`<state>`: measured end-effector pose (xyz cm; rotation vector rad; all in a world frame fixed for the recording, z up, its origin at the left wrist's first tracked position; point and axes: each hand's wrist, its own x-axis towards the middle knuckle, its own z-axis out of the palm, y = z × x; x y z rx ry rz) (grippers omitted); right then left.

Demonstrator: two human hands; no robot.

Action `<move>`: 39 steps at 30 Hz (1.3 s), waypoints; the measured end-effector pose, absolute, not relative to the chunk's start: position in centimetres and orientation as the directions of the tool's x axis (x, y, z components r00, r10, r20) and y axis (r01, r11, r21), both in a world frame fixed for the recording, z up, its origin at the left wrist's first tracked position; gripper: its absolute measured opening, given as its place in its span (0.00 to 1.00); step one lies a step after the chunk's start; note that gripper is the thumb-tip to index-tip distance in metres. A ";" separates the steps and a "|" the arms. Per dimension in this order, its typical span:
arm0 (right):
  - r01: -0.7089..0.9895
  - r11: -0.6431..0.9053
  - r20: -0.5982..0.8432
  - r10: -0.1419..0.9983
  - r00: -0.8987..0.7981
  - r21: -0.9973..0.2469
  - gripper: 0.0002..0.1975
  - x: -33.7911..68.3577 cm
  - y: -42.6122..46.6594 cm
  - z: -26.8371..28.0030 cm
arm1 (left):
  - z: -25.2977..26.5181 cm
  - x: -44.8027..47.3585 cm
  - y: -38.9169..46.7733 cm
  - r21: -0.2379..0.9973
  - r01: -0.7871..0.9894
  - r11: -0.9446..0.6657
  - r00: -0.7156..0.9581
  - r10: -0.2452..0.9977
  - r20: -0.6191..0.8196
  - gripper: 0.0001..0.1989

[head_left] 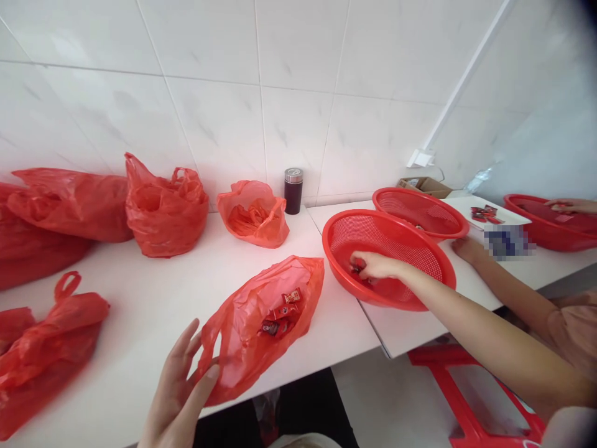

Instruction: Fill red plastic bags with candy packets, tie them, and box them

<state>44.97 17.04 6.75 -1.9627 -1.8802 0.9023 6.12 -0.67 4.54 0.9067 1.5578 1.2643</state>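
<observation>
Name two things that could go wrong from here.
The open red bag lies at the front edge of the white table; if the left hand let go, it might slip off and spill. The right hand, inside the front basket, touches small dark-red pieces; some could drop if lifted.

Plain indoor workroom with a shared bench, probably a small workshop. White tables (135, 317) stand end to end along a tiled wall (209, 124). Several large red baskets (426, 258) occupy the right side, and numerous red plastic bags (168, 218) the left, suggesting handwork in quantity. A co-worker's sleeve (576, 326) shows at right. White cable trunking (469, 74) runs down to a wall socket (422, 158); a red stool (446, 398) stands near right.
</observation>
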 end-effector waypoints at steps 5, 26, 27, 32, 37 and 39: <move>0.580 0.050 -0.028 0.992 -0.125 -0.813 0.16 42.6 15.6 12.0 | 4.7 5.4 -0.6 0.976 0.025 0.216 -0.314 0.928 -0.198 0.41; 0.808 0.404 -0.108 0.865 -0.490 -0.428 0.12 31.0 15.6 9.7 | 7.6 1.0 -1.6 0.939 -0.345 0.003 -0.492 0.851 -0.183 0.11; 0.777 0.392 -0.123 0.853 -0.508 -0.493 0.11 31.2 15.9 11.0 | 8.2 1.0 -1.3 0.936 -0.351 -0.035 -0.492 0.857 -0.153 0.10; 0.560 0.392 -0.085 0.761 -0.643 -0.730 0.16 30.7 16.0 19.3 | 11.8 1.7 -0.1 0.906 -0.266 -0.328 -0.574 0.809 0.125 0.10; 0.545 0.400 -0.043 0.777 -0.628 -0.737 0.17 29.4 15.3 22.9 | 13.9 3.2 0.2 0.909 -0.185 -0.373 -0.511 0.827 0.235 0.10; 0.467 0.331 -0.048 0.774 -0.632 -0.820 0.19 29.0 15.3 22.6 | 14.0 3.4 0.4 0.914 -0.189 -0.359 -0.485 0.843 0.231 0.12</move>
